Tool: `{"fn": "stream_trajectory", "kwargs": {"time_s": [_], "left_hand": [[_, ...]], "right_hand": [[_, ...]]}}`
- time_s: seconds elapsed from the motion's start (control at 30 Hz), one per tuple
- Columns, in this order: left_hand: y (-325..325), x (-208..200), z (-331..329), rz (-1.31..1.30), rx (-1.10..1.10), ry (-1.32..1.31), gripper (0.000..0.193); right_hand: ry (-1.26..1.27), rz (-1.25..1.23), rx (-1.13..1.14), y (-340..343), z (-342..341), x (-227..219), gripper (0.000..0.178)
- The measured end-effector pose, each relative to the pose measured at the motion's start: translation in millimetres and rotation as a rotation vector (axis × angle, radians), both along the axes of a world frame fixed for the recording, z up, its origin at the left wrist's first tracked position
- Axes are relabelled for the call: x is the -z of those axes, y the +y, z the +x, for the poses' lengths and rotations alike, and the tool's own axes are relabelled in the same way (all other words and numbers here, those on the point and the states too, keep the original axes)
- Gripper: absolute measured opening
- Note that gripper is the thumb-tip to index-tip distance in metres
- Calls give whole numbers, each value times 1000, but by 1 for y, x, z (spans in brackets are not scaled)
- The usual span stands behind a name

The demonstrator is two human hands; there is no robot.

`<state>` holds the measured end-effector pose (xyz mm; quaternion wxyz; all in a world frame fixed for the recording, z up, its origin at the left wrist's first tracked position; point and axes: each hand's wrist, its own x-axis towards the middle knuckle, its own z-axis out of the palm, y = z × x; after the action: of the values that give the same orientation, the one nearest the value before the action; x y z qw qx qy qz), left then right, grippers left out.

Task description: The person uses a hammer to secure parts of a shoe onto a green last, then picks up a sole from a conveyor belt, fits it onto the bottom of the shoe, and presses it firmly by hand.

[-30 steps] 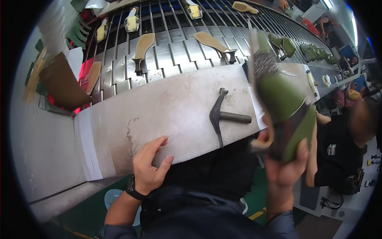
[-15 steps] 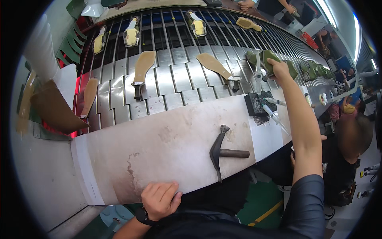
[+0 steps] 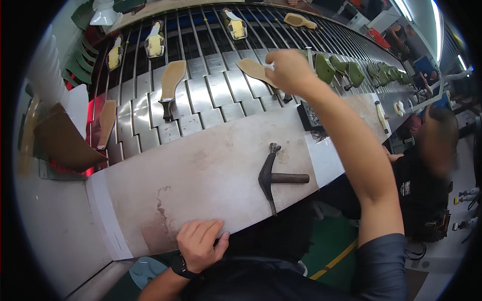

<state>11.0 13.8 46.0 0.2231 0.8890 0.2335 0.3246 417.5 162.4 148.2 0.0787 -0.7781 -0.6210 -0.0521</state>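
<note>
My right hand (image 3: 290,71) is closed above the slatted metal conveyor, with a small white bit showing at its fingertips; the rest of what it grips is hidden. Just beside it lies a tan, sole-shaped piece (image 3: 251,68), partly covered by the hand. Green shoe-shaped pieces (image 3: 350,73) sit to the right of the hand. My left hand (image 3: 201,242) rests with curled fingers at the near edge of the pale work board (image 3: 226,190). On that board, a hammer (image 3: 267,178) with a dark head lies untouched.
A black tray (image 3: 310,118) stands at the board's far right, partly behind my forearm. More tan sole-shaped pieces (image 3: 172,83) lie on the conveyor (image 3: 201,100). Yellow-and-white pieces (image 3: 155,42) rest farther back. A brown curved panel (image 3: 68,138) is at left; another person (image 3: 427,195) is at right.
My right hand has left the green piece and swung left over the conveyor to the tan piece. My left hand stays at the board's edge. The whole view has shifted slightly.
</note>
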Motion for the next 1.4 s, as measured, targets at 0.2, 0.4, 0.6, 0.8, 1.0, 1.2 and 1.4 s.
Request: {"fn": "stream_trajectory", "kwargs": {"time_s": [0.2, 0.4, 0.6, 0.8, 1.0, 1.2, 1.4], "left_hand": [[3, -11, -10, -255, 38, -70, 31], [37, -55, 8, -348, -36, -112, 33], [174, -64, 133, -448, -89, -476, 34], [338, -12, 283, -25, -282, 271, 79], [434, 16, 434, -175, -497, 434, 120], [469, 50, 524, -308, -740, 281, 125], [473, 20, 466, -376, -590, 54, 82]], "right_hand": [[-74, -361, 329, -1, 41, 73, 28], [1469, 119, 255, -51, -53, 38, 32], [1047, 143, -99, -189, -148, 75, 16], [671, 466, -409, -180, -112, 98, 16], [744, 425, -363, -173, -57, 96, 17], [862, 460, -308, -165, -45, 77, 21], [863, 468, -295, -175, -60, 90, 15]]}}
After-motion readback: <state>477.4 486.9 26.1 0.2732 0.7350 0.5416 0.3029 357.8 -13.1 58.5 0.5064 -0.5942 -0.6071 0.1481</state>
